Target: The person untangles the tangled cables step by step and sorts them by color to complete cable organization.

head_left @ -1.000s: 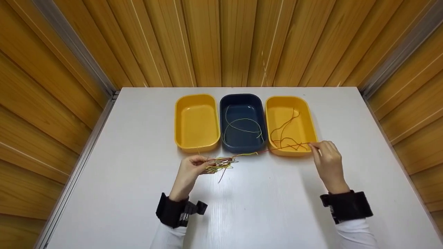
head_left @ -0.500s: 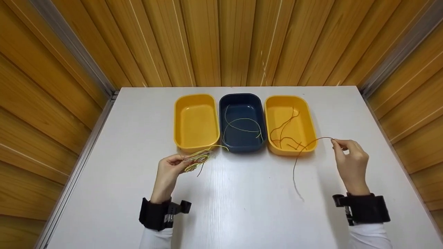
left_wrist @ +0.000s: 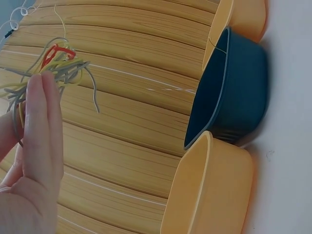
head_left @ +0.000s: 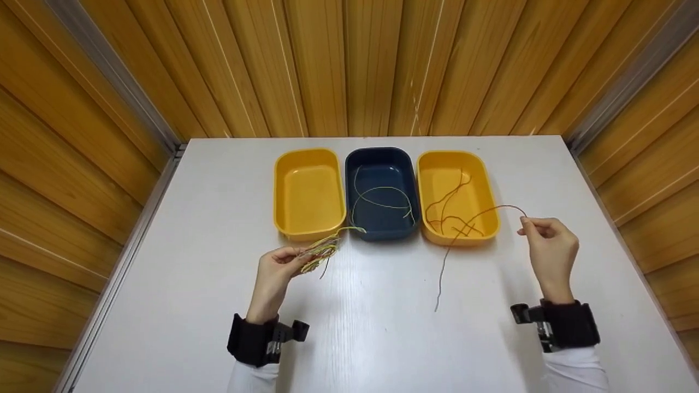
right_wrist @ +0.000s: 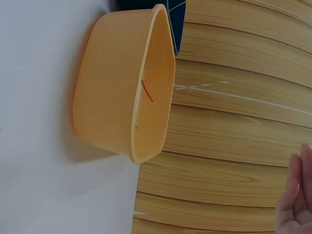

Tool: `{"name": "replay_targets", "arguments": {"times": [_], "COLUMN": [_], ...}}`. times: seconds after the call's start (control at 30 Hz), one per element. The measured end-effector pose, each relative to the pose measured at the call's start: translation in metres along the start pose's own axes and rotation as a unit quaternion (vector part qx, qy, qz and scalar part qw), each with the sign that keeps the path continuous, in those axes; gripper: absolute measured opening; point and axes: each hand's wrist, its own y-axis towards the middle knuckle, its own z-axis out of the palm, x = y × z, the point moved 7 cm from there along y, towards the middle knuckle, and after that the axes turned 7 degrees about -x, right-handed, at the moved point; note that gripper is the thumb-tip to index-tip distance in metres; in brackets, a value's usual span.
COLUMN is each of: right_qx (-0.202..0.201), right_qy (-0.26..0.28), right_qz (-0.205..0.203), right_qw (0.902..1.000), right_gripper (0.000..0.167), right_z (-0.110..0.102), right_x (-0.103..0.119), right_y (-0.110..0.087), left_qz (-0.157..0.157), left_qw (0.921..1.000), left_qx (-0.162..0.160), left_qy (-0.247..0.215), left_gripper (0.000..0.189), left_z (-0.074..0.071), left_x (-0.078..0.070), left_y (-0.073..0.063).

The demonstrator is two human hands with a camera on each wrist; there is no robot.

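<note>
My left hand [head_left: 276, 278] pinches a tangled bundle of strings [head_left: 321, 255], yellow, grey and red, in front of the left yellow bin [head_left: 284, 232]. The left wrist view shows the bundle [left_wrist: 68, 70] bunched above the fingertips. To the right, my right hand [head_left: 556, 256] pinches one end of a red string [head_left: 502, 206]. That string arches over the right yellow bin [head_left: 496, 218], and its loose end hangs down in front of the bin. In the right wrist view only the fingertips of my right hand [right_wrist: 295, 200] show at the edge; the string is not visible there.
Between the yellow bins stands a dark blue bin [head_left: 382, 236] with a thin yellow-green string [head_left: 385, 188] inside. Several red strings [head_left: 445, 196] lie in the right yellow bin. Wood-panelled walls [head_left: 377, 65] enclose the white table [head_left: 377, 327].
The red string, earlier stretched taut from the bundle to my right hand, has come free and hangs from the right hand. The hands moved apart, then slightly back inward.
</note>
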Motion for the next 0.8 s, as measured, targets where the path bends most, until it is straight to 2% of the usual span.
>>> {"name": "replay_targets", "arguments": {"times": [0.13,0.3,0.4,0.53,0.8], "right_qx": [-0.013,-0.035,-0.046,-0.058,-0.096], "right_qy": [0.014,0.04,0.055,0.081,0.138], "right_qz": [0.047,0.099,0.132,0.17,0.229], "right_qw": [0.9987,0.9937,0.9886,0.9803,0.9587], "right_gripper": [0.007,0.033,0.041,0.044,0.041], "right_z": [-0.002,-0.007,-0.009,-0.011,-0.014], "right_x": [-0.011,-0.02,-0.023,-0.028,-0.039], "right_y": [0.005,0.013,0.016,0.02,0.036], "left_qz": [-0.003,-0.005,-0.002,-0.001,-0.014], "left_qw": [1.0,0.9999,0.9998,0.9995,0.9992], "left_qx": [0.001,0.011,0.021,0.029,0.034], "left_qy": [0.007,0.002,-0.004,-0.009,-0.014], "left_gripper": [0.011,0.013,0.023,0.032,0.026], "left_z": [0.002,0.004,0.006,0.008,0.011], "left_x": [0.003,0.007,0.008,0.009,0.012], "left_y": [-0.001,-0.001,-0.002,-0.003,-0.004]}}
